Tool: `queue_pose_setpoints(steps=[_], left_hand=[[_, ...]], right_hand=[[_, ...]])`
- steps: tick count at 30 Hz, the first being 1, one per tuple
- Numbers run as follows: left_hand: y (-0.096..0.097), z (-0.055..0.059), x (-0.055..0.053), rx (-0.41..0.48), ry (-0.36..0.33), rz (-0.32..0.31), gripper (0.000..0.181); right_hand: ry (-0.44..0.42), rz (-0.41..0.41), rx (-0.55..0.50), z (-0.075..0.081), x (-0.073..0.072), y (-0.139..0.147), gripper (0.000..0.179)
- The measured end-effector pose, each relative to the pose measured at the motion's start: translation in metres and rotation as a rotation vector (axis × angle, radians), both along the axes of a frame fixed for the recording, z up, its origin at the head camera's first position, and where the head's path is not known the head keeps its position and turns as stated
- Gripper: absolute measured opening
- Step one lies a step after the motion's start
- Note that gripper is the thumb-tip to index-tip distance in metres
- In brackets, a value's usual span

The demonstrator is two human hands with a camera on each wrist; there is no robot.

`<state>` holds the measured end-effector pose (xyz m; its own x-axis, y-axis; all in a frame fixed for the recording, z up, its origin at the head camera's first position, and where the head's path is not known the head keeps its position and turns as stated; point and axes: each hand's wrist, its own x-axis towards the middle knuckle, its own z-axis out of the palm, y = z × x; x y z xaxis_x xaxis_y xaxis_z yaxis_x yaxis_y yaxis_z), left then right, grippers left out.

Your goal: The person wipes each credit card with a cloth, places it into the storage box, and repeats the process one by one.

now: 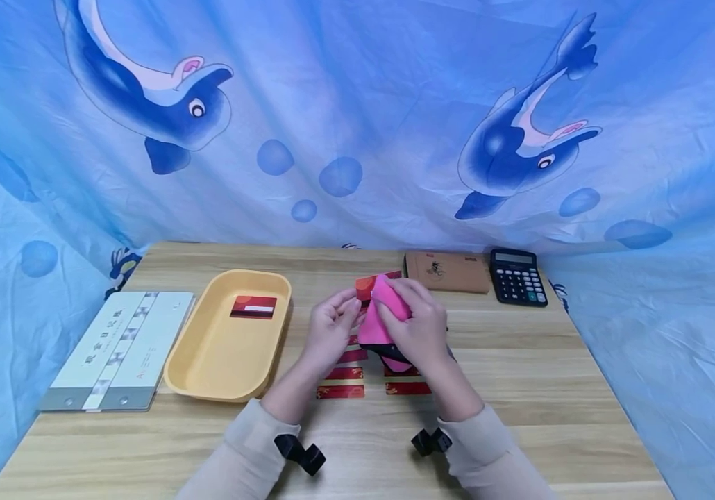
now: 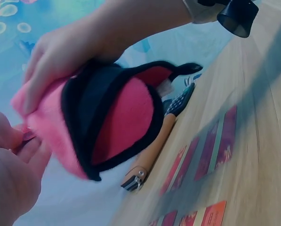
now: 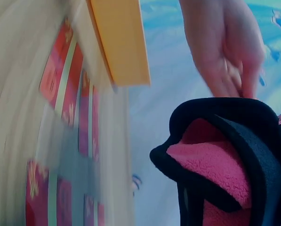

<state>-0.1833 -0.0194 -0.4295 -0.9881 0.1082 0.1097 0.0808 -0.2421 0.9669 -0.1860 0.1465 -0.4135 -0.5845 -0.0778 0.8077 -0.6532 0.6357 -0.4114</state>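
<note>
In the head view my left hand pinches a red card by its left edge, above the table. My right hand grips a pink cloth with black edging, folded over part of that card. The cloth hangs in loose folds below the right hand in the left wrist view. Under the hands lie several red cards in two columns, partly hidden by hands and cloth. Another red card with a white stripe lies inside the yellow tray on the left.
A white ledger-like book lies left of the tray. At the back right are a brown leather wallet or notebook and a black calculator. A blue dolphin curtain hangs behind the wooden table.
</note>
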Motion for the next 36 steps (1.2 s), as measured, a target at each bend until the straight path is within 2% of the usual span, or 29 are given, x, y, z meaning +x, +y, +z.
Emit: queue_pose_setpoints(steps=[6, 10, 14, 17, 21, 25, 28, 31, 36], left_hand=[[0.003, 0.002, 0.000, -0.047, 0.041, -0.006, 0.037], [0.001, 0.003, 0.000, -0.052, 0.023, 0.020, 0.035], [-0.002, 0.004, 0.000, -0.042, 0.019, 0.036, 0.035], [-0.004, 0.005, 0.001, -0.055, 0.037, 0.038, 0.034], [-0.002, 0.006, 0.002, -0.104, 0.079, 0.053, 0.034], [0.002, 0.006, 0.004, -0.133, 0.112, 0.028, 0.035], [0.004, 0.005, 0.004, -0.146, 0.122, 0.021, 0.036], [0.003, 0.006, 0.005, -0.153, 0.108, 0.040, 0.035], [0.000, 0.006, 0.005, -0.161, 0.068, 0.074, 0.033]], right_hand=[[0.066, 0.040, 0.080, 0.005, 0.005, -0.017, 0.030], [0.085, -0.024, 0.080, 0.005, 0.003, -0.013, 0.031], [0.043, -0.122, 0.042, 0.004, -0.002, -0.001, 0.033], [0.019, -0.151, 0.031, 0.003, -0.004, 0.006, 0.033], [0.054, -0.080, 0.062, 0.004, -0.001, 0.002, 0.032], [0.115, 0.034, 0.096, 0.006, 0.004, -0.008, 0.029], [0.144, 0.056, 0.112, 0.005, 0.006, -0.012, 0.029], [0.141, 0.007, 0.108, 0.005, 0.005, -0.009, 0.029], [0.076, -0.135, 0.066, 0.003, 0.002, 0.002, 0.034]])
